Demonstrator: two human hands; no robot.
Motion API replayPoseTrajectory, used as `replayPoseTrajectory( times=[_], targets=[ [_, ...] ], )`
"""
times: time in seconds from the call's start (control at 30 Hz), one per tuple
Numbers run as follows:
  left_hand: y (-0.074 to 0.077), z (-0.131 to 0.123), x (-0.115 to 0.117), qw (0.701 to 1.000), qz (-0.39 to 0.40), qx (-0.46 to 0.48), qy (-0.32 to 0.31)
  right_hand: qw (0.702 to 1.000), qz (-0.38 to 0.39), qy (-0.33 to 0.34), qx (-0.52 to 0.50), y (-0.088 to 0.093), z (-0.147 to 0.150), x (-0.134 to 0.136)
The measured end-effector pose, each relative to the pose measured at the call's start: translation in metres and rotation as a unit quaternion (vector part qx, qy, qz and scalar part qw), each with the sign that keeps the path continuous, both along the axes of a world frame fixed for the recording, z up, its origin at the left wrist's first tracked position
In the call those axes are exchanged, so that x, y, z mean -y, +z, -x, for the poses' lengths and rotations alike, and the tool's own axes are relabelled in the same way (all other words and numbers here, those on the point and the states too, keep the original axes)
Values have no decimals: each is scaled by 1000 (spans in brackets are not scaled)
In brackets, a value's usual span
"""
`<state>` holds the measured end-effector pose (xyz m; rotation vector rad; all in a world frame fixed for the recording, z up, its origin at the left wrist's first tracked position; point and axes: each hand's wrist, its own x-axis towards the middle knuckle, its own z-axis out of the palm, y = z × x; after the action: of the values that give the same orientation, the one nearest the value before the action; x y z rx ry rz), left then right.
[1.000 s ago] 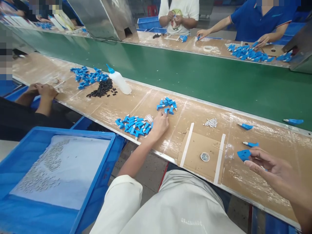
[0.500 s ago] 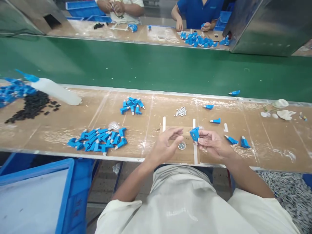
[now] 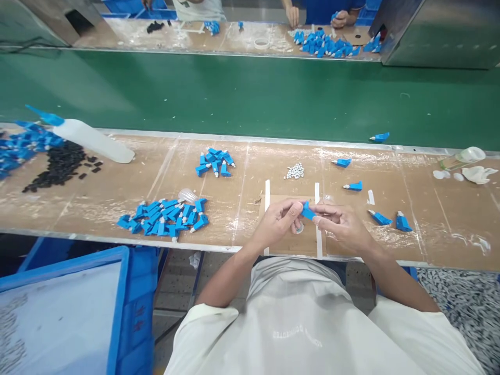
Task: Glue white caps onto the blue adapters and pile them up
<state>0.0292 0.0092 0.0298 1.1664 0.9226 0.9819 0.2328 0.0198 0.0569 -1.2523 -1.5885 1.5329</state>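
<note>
My left hand (image 3: pixel 279 223) and my right hand (image 3: pixel 339 225) meet over a cardboard square (image 3: pixel 291 242) framed by two white strips, at the near edge of the brown bench (image 3: pixel 250 172). Both pinch one small blue plastic part (image 3: pixel 308 211) between their fingertips. A small round metal piece (image 3: pixel 299 228) lies on the square, just under my left fingers. A little heap of tiny white pieces (image 3: pixel 295 171) sits behind the square. Loose blue parts (image 3: pixel 353 186) lie to the right of my hands.
A big pile of blue parts (image 3: pixel 164 216) and a smaller pile (image 3: pixel 214 161) lie left of my hands, with a white bottle (image 3: pixel 91 139) and black pieces (image 3: pixel 58 166) further left. A green conveyor belt (image 3: pixel 250 99) runs behind. A blue crate (image 3: pixel 66 307) stands low left. Other people's hands work across the belt.
My left hand has closed in from the left pile and now pinches the blue part together with my right hand. The view has swung right and centred on the cardboard square.
</note>
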Motion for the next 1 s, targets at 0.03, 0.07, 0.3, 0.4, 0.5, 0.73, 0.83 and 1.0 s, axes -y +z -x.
replayPoseTrajectory(
  times=[0.03,0.07,0.3,0.4,0.5,0.73,0.83,1.0],
  targets=[
    [-2,1,-1,1000,18,8,-17,998,-53,7,38,0,1,1],
    [-3,1,-2,999,35,16,-35,992,-103,21,68,-1,2,3],
    [-6,4,-3,987,123,58,-82,928,-302,123,183,2,-3,-2],
    [-4,8,-5,975,184,107,-60,932,-268,36,243,-2,-27,-50],
    [0,13,-5,970,197,140,-25,882,-291,-75,363,-14,-58,-116],
    [10,31,0,970,200,136,20,880,-241,128,388,-46,-115,-125],
    [13,40,-2,971,198,128,33,890,-223,132,374,-38,-134,-84],
    [22,46,-5,977,185,101,40,914,-174,-37,363,4,-182,-47]
  ],
)
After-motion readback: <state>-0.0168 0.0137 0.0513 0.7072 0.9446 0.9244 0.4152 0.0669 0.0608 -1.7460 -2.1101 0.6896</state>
